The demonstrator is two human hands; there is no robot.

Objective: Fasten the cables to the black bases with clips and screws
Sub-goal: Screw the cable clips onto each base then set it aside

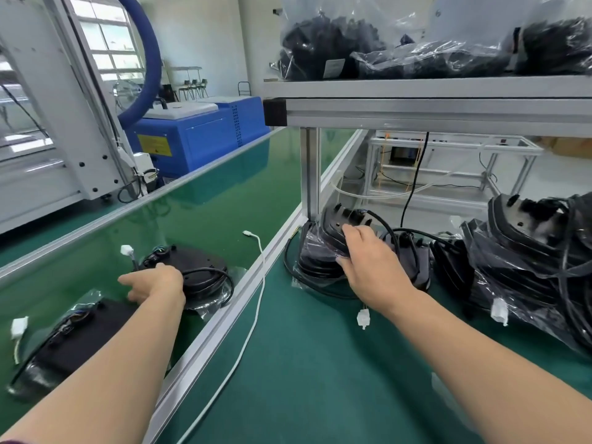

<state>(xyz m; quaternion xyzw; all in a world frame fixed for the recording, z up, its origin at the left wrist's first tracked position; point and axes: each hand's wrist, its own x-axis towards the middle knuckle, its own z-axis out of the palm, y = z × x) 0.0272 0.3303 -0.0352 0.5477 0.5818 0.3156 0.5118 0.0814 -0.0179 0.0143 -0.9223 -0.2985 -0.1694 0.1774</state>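
Now right hand [368, 261] grips top base [339, 225] on stack [317, 261] right of rail [225, 318]; left hand [157, 283], fingers loose, rests on cabled base [198, 270] left of rail. Risk: lifting snags cable [388, 226], stack topples.

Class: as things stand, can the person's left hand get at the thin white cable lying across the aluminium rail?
Probably yes: the thin white cable lies uncovered over the aluminium rail, just right of the left hand.
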